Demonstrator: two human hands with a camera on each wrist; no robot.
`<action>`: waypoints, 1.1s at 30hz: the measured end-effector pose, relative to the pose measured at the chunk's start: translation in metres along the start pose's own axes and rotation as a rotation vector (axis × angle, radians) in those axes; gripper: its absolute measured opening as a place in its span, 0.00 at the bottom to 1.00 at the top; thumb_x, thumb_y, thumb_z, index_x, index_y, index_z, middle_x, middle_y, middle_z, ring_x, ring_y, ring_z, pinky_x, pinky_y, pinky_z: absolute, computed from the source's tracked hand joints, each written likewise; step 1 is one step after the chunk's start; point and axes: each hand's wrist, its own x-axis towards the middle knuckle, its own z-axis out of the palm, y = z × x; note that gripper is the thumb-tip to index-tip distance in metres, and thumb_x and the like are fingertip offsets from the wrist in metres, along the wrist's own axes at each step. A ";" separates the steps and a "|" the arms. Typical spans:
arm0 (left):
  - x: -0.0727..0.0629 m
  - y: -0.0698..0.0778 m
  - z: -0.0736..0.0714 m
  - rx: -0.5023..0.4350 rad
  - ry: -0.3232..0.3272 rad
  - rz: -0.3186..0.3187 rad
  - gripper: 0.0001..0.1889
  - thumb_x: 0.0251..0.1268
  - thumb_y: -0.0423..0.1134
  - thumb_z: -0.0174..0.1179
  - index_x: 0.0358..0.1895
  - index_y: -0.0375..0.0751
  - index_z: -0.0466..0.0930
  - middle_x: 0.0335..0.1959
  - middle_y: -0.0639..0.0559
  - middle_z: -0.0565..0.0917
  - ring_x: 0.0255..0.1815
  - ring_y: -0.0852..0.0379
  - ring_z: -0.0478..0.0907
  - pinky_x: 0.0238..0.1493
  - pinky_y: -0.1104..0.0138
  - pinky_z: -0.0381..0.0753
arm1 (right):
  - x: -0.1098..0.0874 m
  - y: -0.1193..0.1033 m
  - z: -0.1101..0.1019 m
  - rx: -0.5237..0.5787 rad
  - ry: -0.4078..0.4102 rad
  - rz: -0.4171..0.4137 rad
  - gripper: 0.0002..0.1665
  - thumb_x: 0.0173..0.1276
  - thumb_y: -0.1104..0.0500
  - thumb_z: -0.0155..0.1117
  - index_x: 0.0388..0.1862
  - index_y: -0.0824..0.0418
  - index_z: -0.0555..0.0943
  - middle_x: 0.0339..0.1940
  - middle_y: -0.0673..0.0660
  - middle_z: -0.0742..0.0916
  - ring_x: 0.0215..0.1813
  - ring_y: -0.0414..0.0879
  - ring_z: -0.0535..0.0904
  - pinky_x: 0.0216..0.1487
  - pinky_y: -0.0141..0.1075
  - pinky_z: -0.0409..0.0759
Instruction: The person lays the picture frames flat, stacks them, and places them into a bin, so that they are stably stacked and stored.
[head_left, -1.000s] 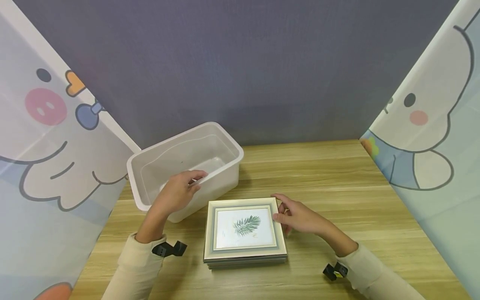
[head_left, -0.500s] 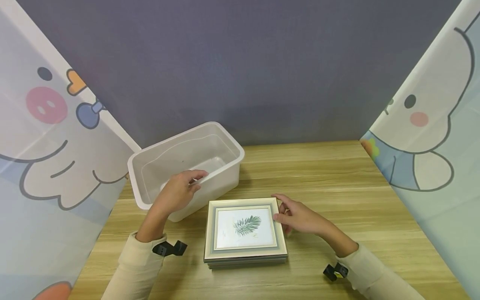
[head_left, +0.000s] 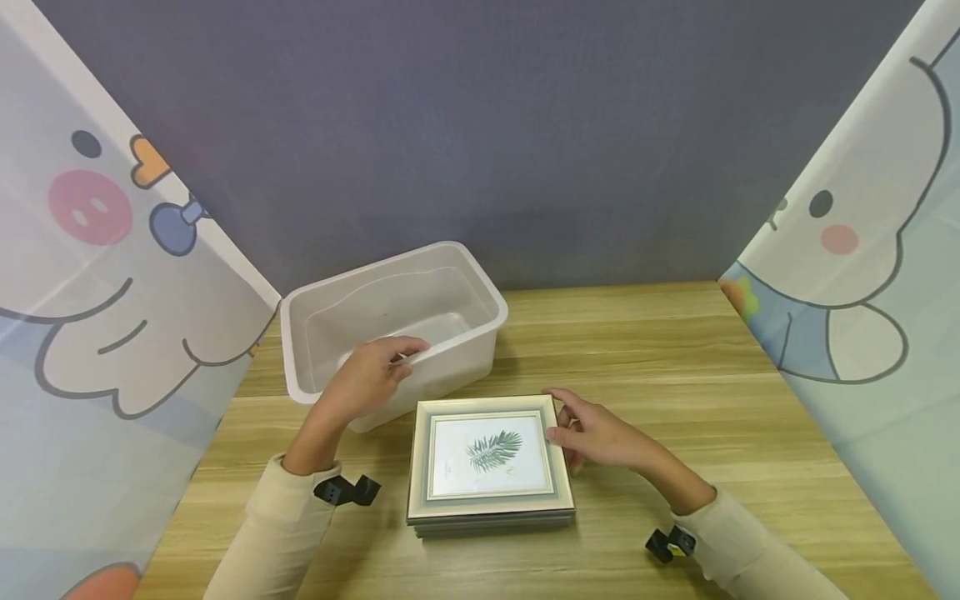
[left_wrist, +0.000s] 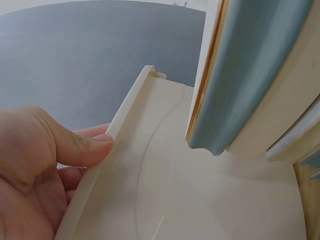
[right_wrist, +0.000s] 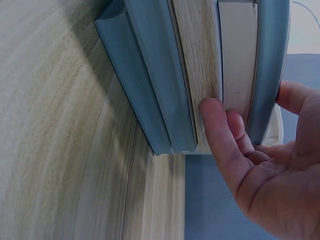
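Observation:
A pale grey plastic bin [head_left: 457,367] stands at an angle on the table, left of centre. My left hand [head_left: 367,379] pinches its near rim, fingers inside and thumb [left_wrist: 92,150] against the outer wall. Right in front of the bin lies a stack of picture frames [head_left: 491,523]. The top picture frame [head_left: 562,492] shows a green leaf print. My right hand [head_left: 600,435] holds the stack's right side, thumb on the top frame's border. In the right wrist view its fingers [right_wrist: 217,120] lie along the side edges, where the blue-grey mouldings [right_wrist: 160,75] show.
The wood-grain table [head_left: 637,350] runs back to a dark grey panel [head_left: 480,142]. Cartoon-printed panels [head_left: 112,317] stand along both sides. A black wrist camera [head_left: 348,492] sits on each sleeve.
The bin has slid to the right, with my left hand moving along at its rim. The stack and my right hand stay where they were.

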 end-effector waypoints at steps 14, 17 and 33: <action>0.015 0.007 0.010 -0.024 -0.021 0.076 0.19 0.65 0.24 0.63 0.58 0.39 0.84 0.56 0.43 0.87 0.56 0.43 0.85 0.58 0.50 0.83 | 0.001 -0.001 0.001 0.013 0.000 0.003 0.41 0.78 0.50 0.60 0.81 0.60 0.55 0.38 0.59 0.80 0.28 0.61 0.85 0.32 0.53 0.86; 0.018 0.011 0.012 -0.025 -0.022 0.086 0.19 0.66 0.25 0.63 0.59 0.39 0.84 0.57 0.43 0.87 0.58 0.43 0.84 0.60 0.50 0.83 | 0.001 -0.001 0.002 0.023 0.000 0.003 0.41 0.78 0.51 0.60 0.81 0.61 0.55 0.38 0.59 0.80 0.29 0.63 0.85 0.32 0.54 0.86; 0.030 0.026 0.025 -0.038 -0.068 0.063 0.19 0.68 0.27 0.62 0.61 0.41 0.83 0.60 0.46 0.86 0.62 0.46 0.82 0.62 0.52 0.82 | 0.003 0.003 0.003 0.019 0.008 0.012 0.43 0.78 0.51 0.60 0.82 0.62 0.52 0.38 0.59 0.81 0.28 0.52 0.85 0.32 0.53 0.87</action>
